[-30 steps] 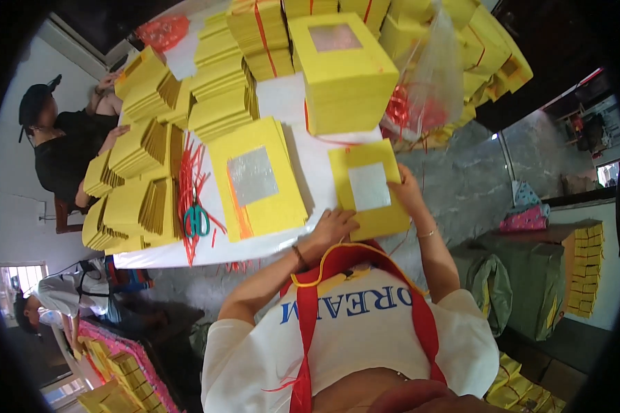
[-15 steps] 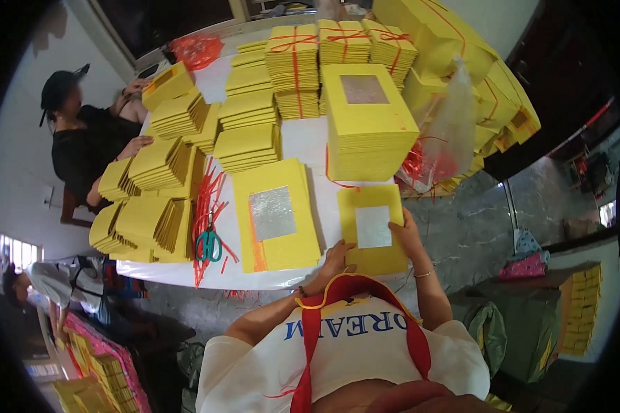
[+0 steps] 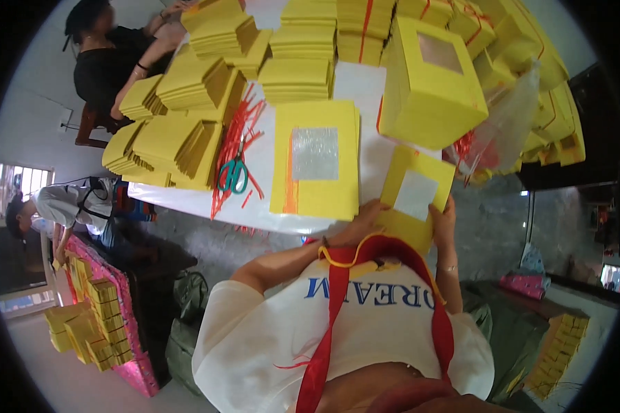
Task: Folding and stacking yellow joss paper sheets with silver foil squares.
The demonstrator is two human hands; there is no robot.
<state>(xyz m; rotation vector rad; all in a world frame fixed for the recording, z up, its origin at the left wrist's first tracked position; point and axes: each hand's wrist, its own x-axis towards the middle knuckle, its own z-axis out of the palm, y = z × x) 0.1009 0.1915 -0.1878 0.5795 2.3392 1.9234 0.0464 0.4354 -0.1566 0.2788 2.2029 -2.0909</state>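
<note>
In front of me, a thin sheaf of yellow paper point(image 3: 417, 195) with a silver foil patch sits slightly turned at the table's near edge. My right hand point(image 3: 443, 221) grips its right edge, thumb on top. At the lower left edge, my left hand point(image 3: 370, 219) has its fingers closed on the paper. Left of it lies a low stack of yellow paper point(image 3: 315, 155) with a silver patch and an orange stripe. Behind the sheaf stands a tall stack of yellow paper point(image 3: 430, 93). Green-handled scissors point(image 3: 234, 176) rest on loose red strips point(image 3: 244, 120).
Folded yellow bundles point(image 3: 179, 141) crowd the table's left side, where a person in black point(image 3: 107, 69) sits. Red-tied bundles point(image 3: 365, 31) stand at the back. A clear plastic bag point(image 3: 506, 134) hangs at the right edge. Another person point(image 3: 76, 206) works farther left.
The view has shifted, so the table contents appear higher. The sheaf between my hands has turned clockwise, and both hands have stayed on it.
</note>
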